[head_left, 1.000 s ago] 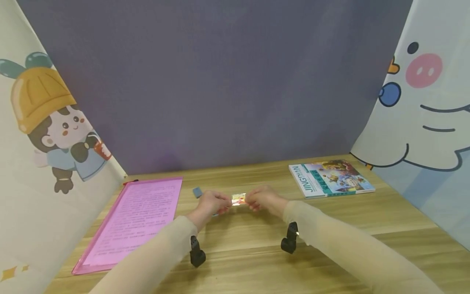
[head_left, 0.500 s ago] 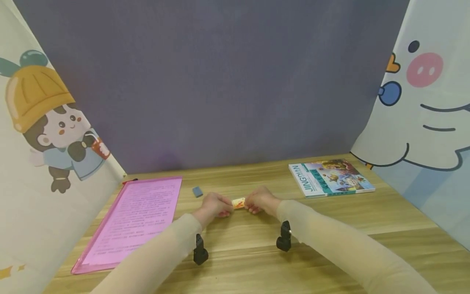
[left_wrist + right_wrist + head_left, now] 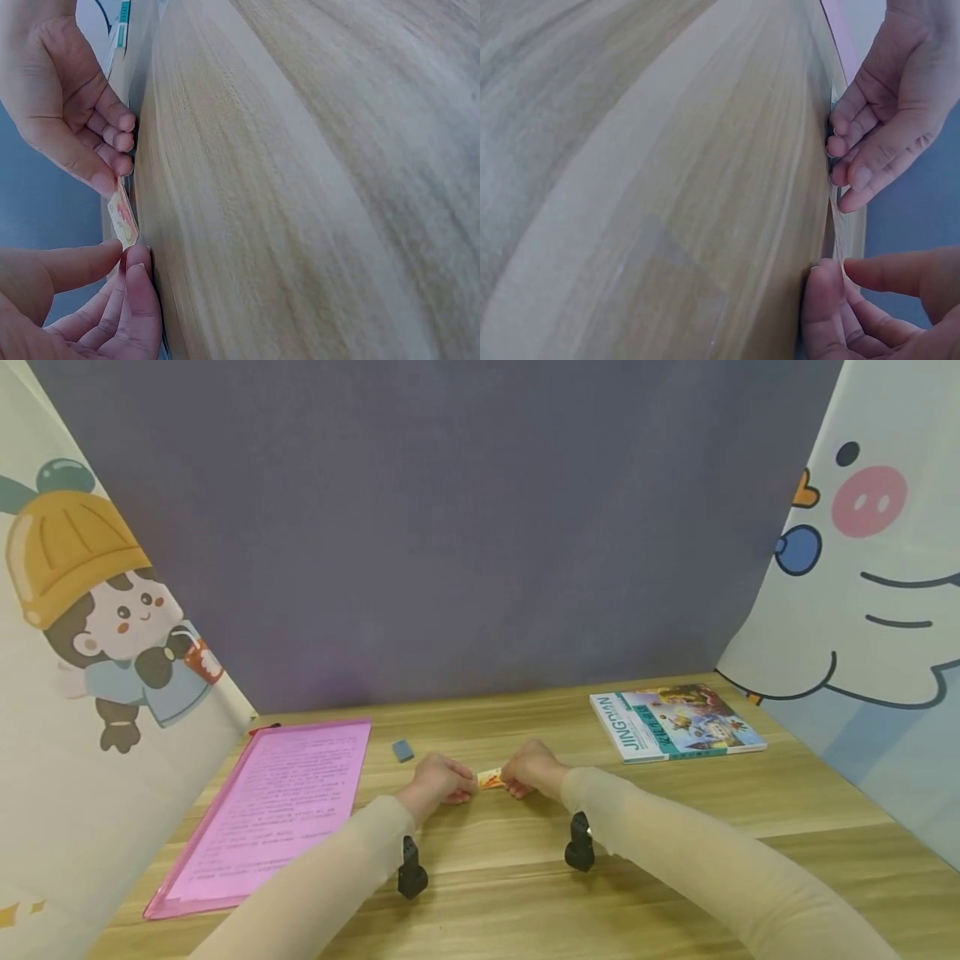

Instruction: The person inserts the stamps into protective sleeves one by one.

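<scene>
A small pale card (image 3: 490, 778) with an orange-red picture is held just above the wooden table, between both hands. My left hand (image 3: 442, 779) pinches its left end between thumb and index finger; the left wrist view shows the card (image 3: 123, 216) narrow and tilted there. At the opposite end, my right hand (image 3: 534, 768) grips the card between thumb and fingers, covering its right edge. The right wrist view shows the card (image 3: 838, 236) nearly edge-on. Behind and left of my left hand lies a small blue-grey block (image 3: 402, 751).
A pink clear folder (image 3: 273, 814) with printed sheets lies on the left of the wooden table (image 3: 495, 893). At the back right lies a book (image 3: 678, 723) with a colourful cover. A grey cloth (image 3: 465, 535) closes off the back. Printed panels stand at both sides.
Both hands have come slightly lower with the card, and the bright glare on it has gone. A bluish bit that showed under my left hand a second ago is out of sight.
</scene>
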A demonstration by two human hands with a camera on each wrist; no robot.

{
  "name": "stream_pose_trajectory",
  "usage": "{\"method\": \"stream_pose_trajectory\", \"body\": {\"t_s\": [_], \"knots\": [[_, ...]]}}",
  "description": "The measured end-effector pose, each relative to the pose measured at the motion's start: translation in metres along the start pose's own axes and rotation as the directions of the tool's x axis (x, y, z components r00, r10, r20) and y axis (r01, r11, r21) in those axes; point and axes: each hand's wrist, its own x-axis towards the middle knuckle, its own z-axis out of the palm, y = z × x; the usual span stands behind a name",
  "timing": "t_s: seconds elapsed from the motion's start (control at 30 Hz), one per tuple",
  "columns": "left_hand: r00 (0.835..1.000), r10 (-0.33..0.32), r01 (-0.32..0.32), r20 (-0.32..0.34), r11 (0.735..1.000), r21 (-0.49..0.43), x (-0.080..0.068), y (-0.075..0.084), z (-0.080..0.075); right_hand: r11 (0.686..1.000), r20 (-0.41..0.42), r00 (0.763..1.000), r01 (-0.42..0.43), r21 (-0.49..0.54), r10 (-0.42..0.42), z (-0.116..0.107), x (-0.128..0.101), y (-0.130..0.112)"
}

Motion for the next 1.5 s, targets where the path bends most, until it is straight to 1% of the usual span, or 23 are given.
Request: {"method": "stream_pose_trajectory", "body": {"t_s": [0.17,0.23,0.37,0.43,0.5,0.6,0.67,0.77,0.87,0.97,1.07,1.17,1.27,1.33,1.43,1.5], "knots": [[1.0,0.0,0.001,0.01,1.0,-0.004,-0.001,0.001,-0.002,0.999,-0.009,1.0,0.001,-0.033,-0.001,0.0,-0.002,-0.003],[1.0,0.007,-0.007,0.025,1.0,-0.009,0.002,0.0,-0.002,0.999,-0.012,1.0,-0.001,-0.043,0.001,-0.001,-0.002,-0.003],[0.999,0.0,0.0,0.034,1.0,-0.017,0.001,0.0,-0.003,1.0,-0.006,1.0,-0.008,-0.026,0.008,-0.006,-0.001,-0.004],[1.0,-0.007,0.008,0.026,1.0,-0.016,-0.002,0.002,-0.003,1.0,0.005,1.0,-0.009,0.001,0.009,-0.011,-0.001,-0.005],[1.0,0.002,-0.002,0.028,1.0,-0.013,-0.003,0.003,-0.004,1.0,0.017,1.0,-0.001,0.026,0.001,-0.017,0.0,-0.006],[0.999,0.016,-0.016,0.031,1.0,-0.016,-0.004,0.004,-0.003,0.999,0.032,0.999,0.033,0.036,-0.034,-0.029,0.001,-0.008],[0.999,0.025,-0.024,0.038,0.999,-0.025,-0.006,0.006,-0.001,0.998,0.026,0.998,0.056,0.019,-0.056,-0.038,0.001,-0.008],[0.998,0.038,-0.036,0.051,0.999,-0.04,-0.009,0.009,0.005,0.997,0.013,0.997,0.075,-0.025,-0.075,-0.05,0.001,-0.008],[0.996,0.063,-0.061,0.066,0.998,-0.035,-0.013,0.011,0.014,0.994,0.015,0.997,0.077,-0.08,-0.076,-0.061,0.001,-0.006],[0.991,0.095,-0.093,0.097,0.995,-0.027,-0.019,0.014,0.023,0.984,0.03,0.996,0.085,-0.158,-0.081,-0.069,0.002,0.0],[0.985,0.114,-0.112,0.132,0.993,-0.021,-0.027,0.017,0.032,0.972,0.041,0.996,0.089,-0.217,-0.082,-0.076,0.002,0.007],[0.978,0.124,-0.125,0.166,0.992,-0.001,-0.036,0.02,0.041,0.968,0.053,0.996,0.088,-0.237,-0.078,-0.082,0.001,0.012],[0.971,0.138,-0.144,0.197,0.989,0.015,-0.043,0.02,0.05,0.966,0.075,0.994,0.099,-0.24,-0.083,-0.086,0.001,0.016],[0.965,0.15,-0.161,0.214,0.986,0.033,-0.047,0.019,0.056,0.956,0.078,0.993,0.106,-0.273,-0.088,-0.086,0.003,0.019],[0.96,0.157,-0.174,0.234,0.983,0.055,-0.052,0.017,0.064,0.94,0.049,0.995,0.094,-0.327,-0.083,-0.082,0.007,0.023],[0.958,0.16,-0.18,0.237,0.982,0.062,-0.054,0.016,0.068,0.921,0.025,0.996,0.086,-0.379,-0.082,-0.078,0.008,0.025]]}}
